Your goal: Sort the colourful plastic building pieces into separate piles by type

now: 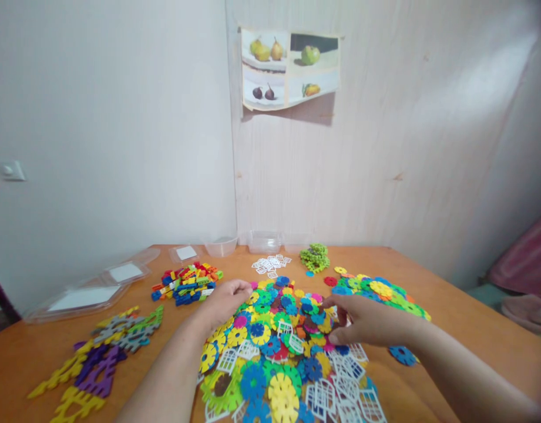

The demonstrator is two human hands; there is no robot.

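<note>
A heap of colourful notched plastic discs (283, 396) lies in front of me, with white lattice window pieces (346, 385) mixed in. At the heap's far left edge is my left hand (226, 302), its fingers curled together; whatever is in them is hidden. My right hand (362, 320) hovers over the heap's right side, thumb and fingers apart, touching or just above discs. No held piece shows in it. Just right of that hand lies a second pile of discs (376, 288), and a blue disc (402, 355) rests below the right forearm.
Left on the table are red, blue and yellow building pieces (188, 282) and notched purple and yellow pieces (98, 370). Behind sit white lattice pieces (270, 264), a green stack (314, 257), and clear plastic tubs (265, 241). Clear lids (85, 296) line the left edge.
</note>
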